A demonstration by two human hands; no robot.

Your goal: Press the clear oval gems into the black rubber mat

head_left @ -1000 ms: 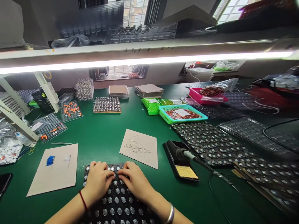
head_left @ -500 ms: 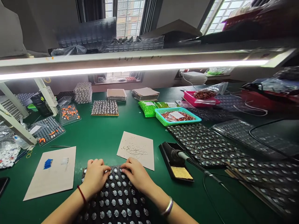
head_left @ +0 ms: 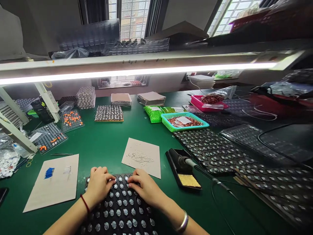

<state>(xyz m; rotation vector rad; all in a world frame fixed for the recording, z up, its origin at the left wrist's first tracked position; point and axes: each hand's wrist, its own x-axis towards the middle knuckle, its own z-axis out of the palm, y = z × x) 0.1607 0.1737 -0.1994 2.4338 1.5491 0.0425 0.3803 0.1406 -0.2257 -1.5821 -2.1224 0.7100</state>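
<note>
A black tray [head_left: 122, 212] with rows of small round silver parts lies on the green table right in front of me. My left hand [head_left: 99, 184] rests on its far left part, fingers curled down onto the parts. My right hand [head_left: 144, 187] rests on the far middle of the tray, fingertips pressed on a part near the top edge. The two hands are a short gap apart. I cannot tell if either hand pinches a single part.
A cardboard sheet with wire bits [head_left: 142, 157] lies just beyond the tray, another sheet [head_left: 53, 182] to the left. A soldering iron in its stand [head_left: 183, 168] sits to the right, its cable trailing. More filled trays [head_left: 210, 151] and a teal basket [head_left: 184, 121] lie right.
The view has tilted up a little. My hands have shifted slightly apart on the tray, staying near its far edge.
</note>
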